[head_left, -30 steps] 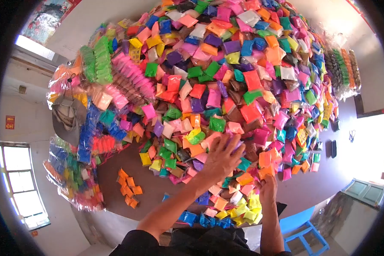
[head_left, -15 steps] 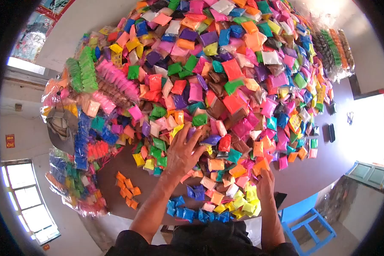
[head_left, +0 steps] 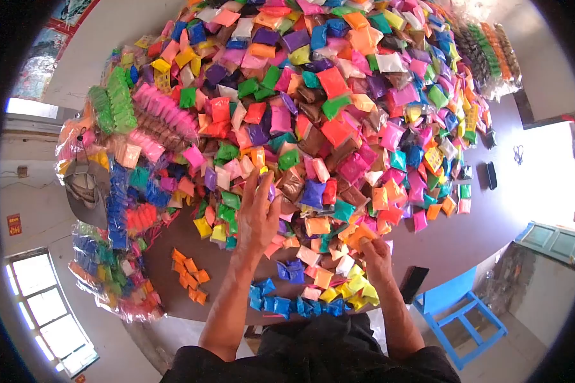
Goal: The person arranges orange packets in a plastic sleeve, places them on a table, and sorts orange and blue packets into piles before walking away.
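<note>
Nearest me, just short of both hands, a row of blue packets [head_left: 278,305] lines the near edge of the surface [head_left: 457,246], with yellow packets [head_left: 359,290] at its right end. Dark blue packets [head_left: 292,271] sit between the forearms.

My right hand [head_left: 378,256] is nearly closed, thumb and fingers pinching an orange packet [head_left: 359,235]. That packet juts ahead and to the left of the fingertips; I cannot make out its long axis. The right hand is clearly the nearer one.

My left hand [head_left: 257,220] is open, fingers stretched forward over the heap's near side; I can't tell whether the fingertips touch anything.

Well to the left of the left hand lies an orange cluster [head_left: 188,276], on the opposite side from the right hand. Its long axis slants from far left to near right.

Right of the right hand are a black object [head_left: 415,284] and, beyond the surface, a blue chair [head_left: 450,292]. Ahead of both hands spreads the mixed heap [head_left: 326,137], with bagged pink strips [head_left: 166,112] at far left.
</note>
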The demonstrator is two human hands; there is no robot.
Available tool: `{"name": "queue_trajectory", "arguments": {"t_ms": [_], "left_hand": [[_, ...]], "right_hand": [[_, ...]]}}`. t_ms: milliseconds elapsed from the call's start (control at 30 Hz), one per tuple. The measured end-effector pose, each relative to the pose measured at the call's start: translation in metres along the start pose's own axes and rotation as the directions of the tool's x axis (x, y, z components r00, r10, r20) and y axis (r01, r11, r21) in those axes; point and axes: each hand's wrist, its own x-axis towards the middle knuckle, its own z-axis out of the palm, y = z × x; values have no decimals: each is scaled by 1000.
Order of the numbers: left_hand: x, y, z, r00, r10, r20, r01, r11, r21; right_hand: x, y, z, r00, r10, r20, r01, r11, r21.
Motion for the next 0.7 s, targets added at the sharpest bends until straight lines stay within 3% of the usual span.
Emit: {"name": "queue_trajectory", "arguments": {"t_ms": [100, 200, 267, 333, 433, 533, 600, 700], "left_hand": [[5, 8, -7, 999, 49, 12, -50, 995, 83], [2, 23, -10, 991, 105, 82, -112, 990, 84], [-14, 38, -8, 971, 158, 181, -173, 982, 72], [-34, 53, -6, 927, 221, 302, -259, 961, 94], [-58, 44, 6, 953, 152, 263, -174, 983, 63], [-75, 36, 6, 947, 26, 320, -19, 999, -27], [-88, 25, 7, 926, -32, 377, 88, 987, -134], [-93, 26, -9, 895, -147, 421, 229, 961, -152]], "right_hand": [[-7, -3, 12, 999, 25, 33, -23, 998, -62], [-12, -5, 28, 991, -89, 104, 105, 981, -161], [-16, -13, 36, 982, 11, 190, 22, 985, -169], [-16, -18, 49, 968, 31, 249, 56, 940, -336], [-12, -14, 67, 929, -133, 346, 278, 868, -412], [-11, -21, 82, 905, -156, 396, 329, 846, -419], [-9, -19, 80, 886, -123, 447, 359, 792, -493], [-7, -11, 80, 864, -9, 503, 351, 727, -590]]}}
